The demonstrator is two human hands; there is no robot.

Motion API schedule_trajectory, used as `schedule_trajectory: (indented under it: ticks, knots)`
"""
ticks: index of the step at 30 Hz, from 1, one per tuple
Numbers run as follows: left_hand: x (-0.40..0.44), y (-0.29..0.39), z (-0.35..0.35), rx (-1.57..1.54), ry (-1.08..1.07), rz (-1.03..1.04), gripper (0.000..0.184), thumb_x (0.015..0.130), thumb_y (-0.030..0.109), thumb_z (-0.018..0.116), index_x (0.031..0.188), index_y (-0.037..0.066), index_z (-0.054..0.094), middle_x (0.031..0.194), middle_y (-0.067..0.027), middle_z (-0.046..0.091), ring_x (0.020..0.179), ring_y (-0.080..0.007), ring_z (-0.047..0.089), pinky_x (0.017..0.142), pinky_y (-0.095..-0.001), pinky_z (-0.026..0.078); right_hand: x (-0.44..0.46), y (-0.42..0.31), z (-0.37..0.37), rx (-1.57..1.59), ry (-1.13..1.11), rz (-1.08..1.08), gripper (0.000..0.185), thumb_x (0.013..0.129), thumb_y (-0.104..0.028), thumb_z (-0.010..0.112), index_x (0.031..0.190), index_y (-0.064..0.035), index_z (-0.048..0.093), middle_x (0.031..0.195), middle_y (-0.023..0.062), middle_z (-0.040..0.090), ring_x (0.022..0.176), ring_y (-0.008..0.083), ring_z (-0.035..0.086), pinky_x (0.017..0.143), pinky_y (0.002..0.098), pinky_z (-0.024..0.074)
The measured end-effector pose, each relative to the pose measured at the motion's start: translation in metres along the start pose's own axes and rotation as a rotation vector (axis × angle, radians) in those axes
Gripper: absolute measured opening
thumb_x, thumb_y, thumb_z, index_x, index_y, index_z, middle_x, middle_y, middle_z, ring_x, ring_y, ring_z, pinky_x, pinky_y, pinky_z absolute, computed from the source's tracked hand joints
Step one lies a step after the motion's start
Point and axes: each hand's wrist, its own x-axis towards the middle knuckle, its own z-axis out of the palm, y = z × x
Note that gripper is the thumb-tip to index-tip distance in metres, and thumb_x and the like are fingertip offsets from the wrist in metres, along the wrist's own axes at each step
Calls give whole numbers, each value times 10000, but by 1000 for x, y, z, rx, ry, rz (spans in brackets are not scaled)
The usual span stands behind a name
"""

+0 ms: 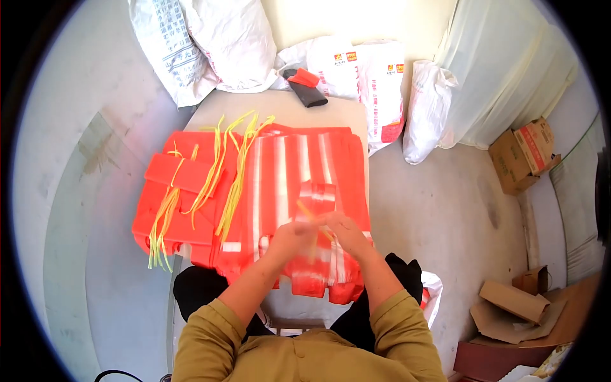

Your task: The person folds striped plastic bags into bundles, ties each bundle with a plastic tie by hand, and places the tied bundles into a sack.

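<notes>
Red plastic sheets with white stripes [267,165] lie in a stack on the table before me. My left hand [296,240] and my right hand [344,230] meet over the stack's near part, both blurred, with a thin yellow strip [307,210] at the fingers. A folded red piece [318,191] stands just beyond them. Whether both hands hold the strip is too blurred to tell. Bundles of yellow strips [235,184] lie across the sheets to the left, beside plain red folded pieces [181,172].
White sacks [232,44] stand behind the table [216,111]. A black and red item [307,89] lies at its far edge. Cardboard boxes [515,159] sit at the right, with flattened cardboard [515,312] at lower right. A white bag [433,293] is by my right knee.
</notes>
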Motion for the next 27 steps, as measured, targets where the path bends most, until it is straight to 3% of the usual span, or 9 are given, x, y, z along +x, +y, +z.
schedule_trajectory:
  ticks: [4, 7, 10, 13, 16, 19, 23, 27]
  knots:
    - [5, -7, 8, -137, 43, -21, 187, 953, 34, 657, 1128, 3, 714, 996, -46, 703, 916, -118, 656, 833, -266, 541, 9, 9, -3, -342, -122, -295, 341, 1048, -192, 433, 1121, -50, 734, 1101, 140, 719, 1016, 288, 661, 914, 407, 503]
    - [13, -18, 4, -163, 63, -75, 158, 958, 50, 662, 1106, 18, 709, 986, -38, 702, 898, -121, 659, 812, -262, 542, 11, 18, 0, -423, -89, -455, 300, 1035, -193, 459, 1112, -43, 707, 1081, 131, 709, 1024, 307, 647, 928, 413, 495]
    - [22, -34, 0, -216, 56, -74, 126, 968, 81, 675, 1080, 33, 704, 980, -26, 704, 862, -115, 653, 780, -253, 538, 2, 15, 9, -254, 7, -281, 238, 1003, -180, 511, 1065, -54, 702, 1050, 124, 698, 1015, 308, 642, 907, 415, 502]
    - [21, -33, 3, -251, 77, -75, 103, 976, 106, 684, 1058, 46, 703, 956, -15, 705, 824, -103, 641, 749, -243, 525, -6, 22, 10, -50, 180, 165, 170, 955, -150, 585, 1049, -62, 697, 1019, 128, 694, 1015, 311, 644, 884, 419, 508]
    - [10, -16, 11, -230, 126, -60, 71, 978, 121, 685, 1011, 60, 699, 893, -9, 692, 773, -88, 624, 711, -231, 509, -7, 28, 1, -413, 75, 220, 170, 897, -109, 642, 1054, -74, 700, 1006, 141, 690, 1006, 321, 642, 867, 421, 511]
    - [6, -6, 17, -193, 151, -15, 95, 968, 153, 702, 945, 63, 682, 821, -11, 670, 715, -82, 603, 653, -226, 482, -15, 14, 6, -475, 7, 107, 217, 840, -75, 672, 1055, -73, 702, 996, 151, 687, 999, 341, 635, 847, 435, 513]
    - [7, -5, 19, -82, 196, 29, 198, 941, 217, 742, 867, 58, 650, 760, -12, 637, 643, -83, 562, 585, -231, 434, -19, 15, 17, -485, 147, -122, 247, 823, -42, 665, 1066, -74, 696, 956, 144, 670, 974, 356, 625, 812, 472, 515]
    - [15, -18, 16, 41, 233, 17, 226, 908, 221, 748, 883, 6, 680, 832, -42, 673, 730, -100, 595, 623, -281, 499, -18, 30, 17, -603, 229, -271, 266, 836, -28, 653, 1096, -72, 691, 955, 133, 639, 963, 347, 621, 786, 469, 520]
